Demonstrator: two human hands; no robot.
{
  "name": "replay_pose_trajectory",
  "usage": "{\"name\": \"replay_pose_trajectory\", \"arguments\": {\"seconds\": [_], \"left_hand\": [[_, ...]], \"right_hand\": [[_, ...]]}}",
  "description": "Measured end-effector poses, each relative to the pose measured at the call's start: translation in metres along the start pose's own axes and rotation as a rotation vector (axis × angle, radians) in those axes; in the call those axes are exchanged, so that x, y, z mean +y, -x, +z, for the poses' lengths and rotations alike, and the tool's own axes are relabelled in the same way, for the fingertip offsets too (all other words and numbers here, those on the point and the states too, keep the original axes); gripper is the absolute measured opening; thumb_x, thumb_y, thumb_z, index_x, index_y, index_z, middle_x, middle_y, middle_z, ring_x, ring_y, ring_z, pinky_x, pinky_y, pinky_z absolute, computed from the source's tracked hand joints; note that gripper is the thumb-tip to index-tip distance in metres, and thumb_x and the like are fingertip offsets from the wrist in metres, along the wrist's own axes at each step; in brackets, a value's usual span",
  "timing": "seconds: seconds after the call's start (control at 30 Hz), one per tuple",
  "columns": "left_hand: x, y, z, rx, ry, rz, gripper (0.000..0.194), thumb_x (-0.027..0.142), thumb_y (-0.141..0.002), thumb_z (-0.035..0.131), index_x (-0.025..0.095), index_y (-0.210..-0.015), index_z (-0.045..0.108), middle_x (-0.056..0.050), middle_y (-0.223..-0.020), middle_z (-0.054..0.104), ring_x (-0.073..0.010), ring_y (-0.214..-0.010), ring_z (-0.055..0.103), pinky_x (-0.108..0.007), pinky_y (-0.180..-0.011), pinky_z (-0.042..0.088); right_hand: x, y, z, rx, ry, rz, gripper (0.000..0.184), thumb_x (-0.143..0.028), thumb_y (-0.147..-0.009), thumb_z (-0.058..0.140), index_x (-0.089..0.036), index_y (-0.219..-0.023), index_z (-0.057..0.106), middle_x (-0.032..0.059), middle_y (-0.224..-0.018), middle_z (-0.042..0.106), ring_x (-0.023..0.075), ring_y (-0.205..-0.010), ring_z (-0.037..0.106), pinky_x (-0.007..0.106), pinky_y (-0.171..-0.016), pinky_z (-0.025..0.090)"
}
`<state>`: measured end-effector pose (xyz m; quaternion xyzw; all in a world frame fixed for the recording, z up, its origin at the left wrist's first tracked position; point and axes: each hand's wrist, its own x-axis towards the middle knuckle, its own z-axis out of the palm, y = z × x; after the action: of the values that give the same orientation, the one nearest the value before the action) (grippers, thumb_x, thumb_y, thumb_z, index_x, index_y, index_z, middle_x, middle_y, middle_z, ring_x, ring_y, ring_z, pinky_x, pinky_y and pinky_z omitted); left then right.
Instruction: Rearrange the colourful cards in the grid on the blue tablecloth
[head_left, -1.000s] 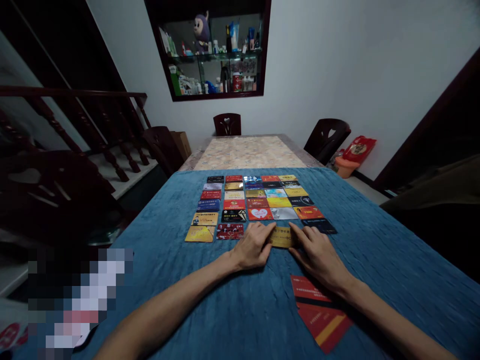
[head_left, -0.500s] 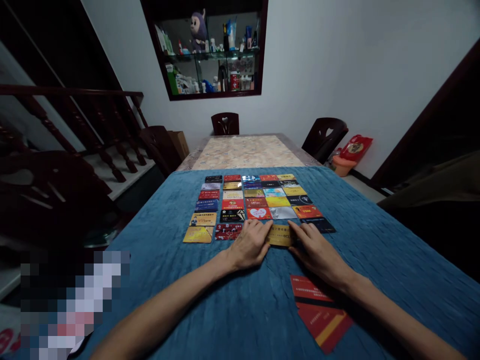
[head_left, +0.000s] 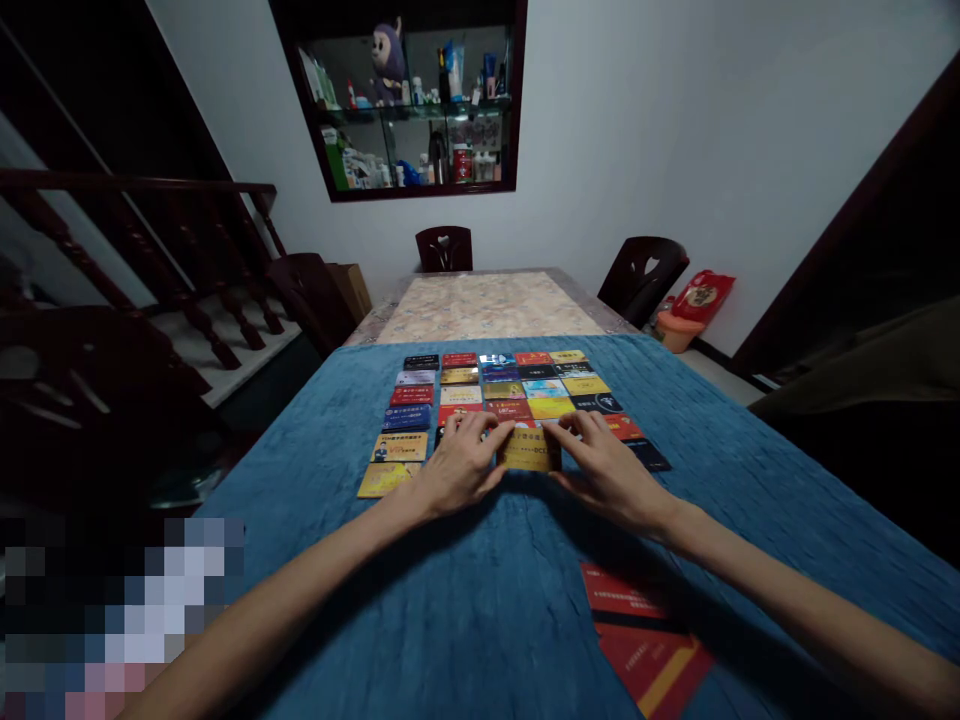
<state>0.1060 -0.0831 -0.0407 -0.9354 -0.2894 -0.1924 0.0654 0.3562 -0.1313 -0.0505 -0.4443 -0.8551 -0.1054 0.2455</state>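
Note:
A gold plastic card (head_left: 529, 450) with dark printing is pinched between my two hands, just above the blue cloth and tilted up toward me. My left hand (head_left: 469, 455) grips its left edge, and my right hand (head_left: 604, 465) has its right edge. Beyond them, colourful cards lie in rows and columns, among them a blue card (head_left: 407, 417), a yellow one (head_left: 551, 407) and a red one (head_left: 508, 411). My hands hide part of the nearest rows. A yellow card (head_left: 386, 480) lies at the near left corner of the layout.
Red cards (head_left: 637, 620) lie overlapping near my right forearm. The blue cloth (head_left: 450, 620) covers the near part of the table, with a patterned top (head_left: 487, 305) beyond. Chairs (head_left: 645, 275) stand around it. At lower left, something is pixelated.
Both hands have moved left and slightly up with the gold card, which is now raised and tilted in front of the nearest cards. The view has shifted slightly.

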Motion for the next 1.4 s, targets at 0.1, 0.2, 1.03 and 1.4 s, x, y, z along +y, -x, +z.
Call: {"name": "replay_pose_trajectory", "arguments": {"seconds": [0.1, 0.2, 1.03, 1.4], "left_hand": [[-0.013, 0.000, -0.006, 0.024, -0.040, 0.006, 0.056, 0.028, -0.089, 0.060, 0.017, -0.142, 0.044, -0.019, -0.137, 0.053, -0.0326, -0.125, 0.050, -0.052, -0.103, 0.040], [-0.025, -0.002, -0.012, 0.003, -0.084, -0.002, 0.056, 0.027, -0.089, 0.061, 0.015, -0.141, 0.045, -0.019, -0.136, 0.055, -0.0326, -0.125, 0.050, -0.053, -0.104, 0.039], [-0.129, -0.051, -0.015, -0.186, -0.128, -0.290, 0.039, 0.019, -0.086, 0.056, 0.017, -0.125, 0.057, -0.015, -0.135, 0.058, -0.0318, -0.122, 0.048, -0.049, -0.097, 0.037], [-0.163, -0.069, 0.009, -0.294, -0.127, -0.362, 0.037, 0.014, -0.082, 0.055, 0.020, -0.118, 0.060, -0.014, -0.128, 0.061, -0.0322, -0.122, 0.046, -0.051, -0.095, 0.037]], "right_hand": [[0.001, -0.016, 0.002, -0.011, 0.009, -0.015, 0.054, -0.025, -0.088, 0.063, -0.015, -0.139, 0.050, 0.0166, -0.120, 0.055, 0.0302, -0.108, 0.049, 0.046, -0.090, 0.052], [0.005, -0.034, 0.006, -0.024, -0.003, -0.042, 0.056, -0.022, -0.086, 0.064, -0.017, -0.140, 0.049, 0.0160, -0.124, 0.054, 0.0300, -0.110, 0.049, 0.048, -0.094, 0.050], [0.041, -0.169, 0.061, -0.267, 0.025, 0.093, 0.041, -0.026, -0.087, 0.065, -0.014, -0.126, 0.061, 0.0159, -0.127, 0.055, 0.0305, -0.111, 0.044, 0.041, -0.093, 0.043], [0.057, -0.204, 0.091, -0.394, 0.014, 0.176, 0.039, -0.026, -0.084, 0.066, -0.015, -0.122, 0.065, 0.0150, -0.132, 0.056, 0.0321, -0.115, 0.045, 0.038, -0.090, 0.044]]}}
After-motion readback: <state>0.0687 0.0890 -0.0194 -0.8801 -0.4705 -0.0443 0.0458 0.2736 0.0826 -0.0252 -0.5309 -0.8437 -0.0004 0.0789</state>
